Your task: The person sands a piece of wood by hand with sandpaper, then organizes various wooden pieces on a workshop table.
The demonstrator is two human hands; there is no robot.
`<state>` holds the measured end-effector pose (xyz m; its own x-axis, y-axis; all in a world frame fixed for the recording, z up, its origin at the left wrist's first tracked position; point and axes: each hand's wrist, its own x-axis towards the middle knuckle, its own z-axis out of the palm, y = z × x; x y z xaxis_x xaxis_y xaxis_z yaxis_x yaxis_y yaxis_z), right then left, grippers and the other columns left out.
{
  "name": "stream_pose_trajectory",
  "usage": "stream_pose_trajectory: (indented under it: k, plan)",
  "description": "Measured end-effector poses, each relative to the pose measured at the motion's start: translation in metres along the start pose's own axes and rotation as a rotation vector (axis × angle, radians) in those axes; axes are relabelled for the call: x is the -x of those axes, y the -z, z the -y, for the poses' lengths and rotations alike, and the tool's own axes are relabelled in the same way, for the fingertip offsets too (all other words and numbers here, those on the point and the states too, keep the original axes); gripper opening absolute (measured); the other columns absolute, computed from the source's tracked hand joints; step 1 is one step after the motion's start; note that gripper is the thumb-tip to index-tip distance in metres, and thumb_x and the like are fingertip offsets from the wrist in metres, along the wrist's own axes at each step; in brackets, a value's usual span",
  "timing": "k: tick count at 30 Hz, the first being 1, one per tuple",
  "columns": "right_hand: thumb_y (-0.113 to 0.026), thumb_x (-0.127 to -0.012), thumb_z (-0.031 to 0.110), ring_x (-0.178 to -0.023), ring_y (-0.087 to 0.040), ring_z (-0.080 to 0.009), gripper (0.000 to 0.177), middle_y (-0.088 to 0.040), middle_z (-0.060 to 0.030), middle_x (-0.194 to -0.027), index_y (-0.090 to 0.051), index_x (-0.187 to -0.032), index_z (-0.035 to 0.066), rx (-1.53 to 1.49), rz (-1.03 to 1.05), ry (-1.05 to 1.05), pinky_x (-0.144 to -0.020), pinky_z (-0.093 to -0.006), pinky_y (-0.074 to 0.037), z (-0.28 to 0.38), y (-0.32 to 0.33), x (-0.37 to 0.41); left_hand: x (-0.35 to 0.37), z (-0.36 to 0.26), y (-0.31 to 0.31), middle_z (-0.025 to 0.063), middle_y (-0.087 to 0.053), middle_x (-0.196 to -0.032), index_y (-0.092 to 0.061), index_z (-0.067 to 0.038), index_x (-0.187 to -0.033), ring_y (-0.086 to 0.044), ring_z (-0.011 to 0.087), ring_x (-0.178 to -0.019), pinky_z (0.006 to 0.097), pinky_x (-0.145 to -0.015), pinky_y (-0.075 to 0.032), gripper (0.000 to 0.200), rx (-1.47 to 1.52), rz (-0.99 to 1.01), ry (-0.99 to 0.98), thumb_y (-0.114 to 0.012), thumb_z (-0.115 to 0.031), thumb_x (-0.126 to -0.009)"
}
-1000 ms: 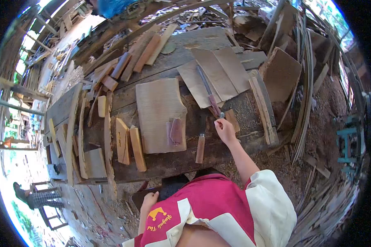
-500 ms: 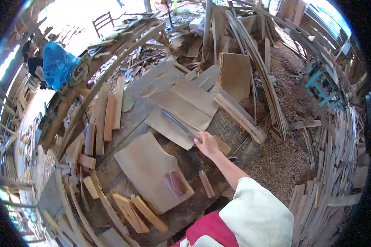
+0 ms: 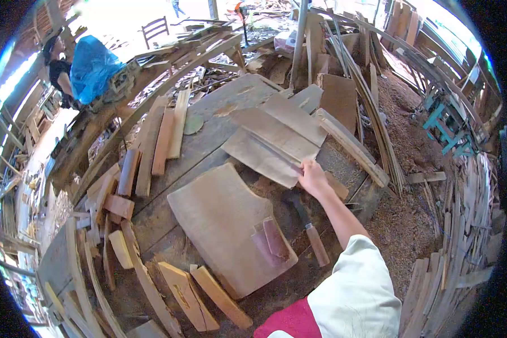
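Note:
My right hand (image 3: 314, 179) is closed at the near right edge of several overlapping thin brown boards (image 3: 259, 155). Whatever is between its fingers, if anything, is hidden. Just below that hand lies a knife (image 3: 318, 245) with a wooden handle and a dark curved blade. A larger brown board (image 3: 225, 225) with a notched side rests nearer to me. On its lower right corner sits a dark reddish block (image 3: 275, 242). My left hand is out of view.
Wood strips (image 3: 162, 141) and yellowish wood pieces (image 3: 188, 296) line the workbench's (image 3: 208, 121) left and front sides. A thick wooden beam (image 3: 352, 147) borders the right. Sawdust (image 3: 400, 219) covers the ground beyond. A person (image 3: 59, 70) is beside blue plastic (image 3: 96, 70) at far left.
The long dark tool that extended from my right hand is no longer clearly visible. My hand has shifted up along the boards' edge. The whole view has turned slightly.

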<state>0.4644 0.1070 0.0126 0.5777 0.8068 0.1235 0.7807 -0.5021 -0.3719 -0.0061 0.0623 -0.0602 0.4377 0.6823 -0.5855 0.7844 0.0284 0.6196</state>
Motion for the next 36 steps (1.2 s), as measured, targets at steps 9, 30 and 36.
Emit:
stream_pose_trajectory:
  k: [9,30,36]
  plan:
    - [-0.056,-0.078,0.01,-0.075,-0.059,-0.0388,0.03,-0.059,-0.0206,-0.083,-0.044,-0.105,0.005,-0.056,-0.282,0.219,-0.065,-0.0478,-0.047,0.033,0.011,0.076,0.155,0.059,-0.027,0.0154,-0.064,-0.083,-0.059,0.001,-0.1,-0.062,0.0245,-0.077,0.0342,-0.072,-0.047,0.033,0.092,0.012,0.008,-0.052,-0.028,-0.087]
    - [-0.068,-0.073,0.016,-0.1,-0.051,-0.0344,0.046,-0.053,-0.0202,-0.102,-0.049,-0.111,-0.002,-0.135,-0.47,0.082,-0.088,-0.0411,-0.041,-0.025,-0.007,0.114,0.296,0.042,-0.082,0.0131,-0.064,-0.084,-0.058,0.001,-0.102,-0.061,0.0171,-0.075,0.0288,-0.068,-0.046,0.026,0.195,-0.425,-0.028,-0.056,-0.018,-0.084]
    - [-0.068,-0.073,0.015,-0.099,-0.05,-0.0335,0.045,-0.055,-0.0194,-0.101,-0.05,-0.11,-0.002,-0.198,-0.475,0.271,-0.089,-0.0397,-0.039,-0.017,0.001,0.147,0.286,0.032,-0.1,0.017,-0.062,-0.082,-0.059,0.001,-0.1,-0.06,0.028,-0.079,0.0336,-0.072,-0.046,0.031,0.192,-0.361,-0.069,-0.059,-0.024,-0.082]
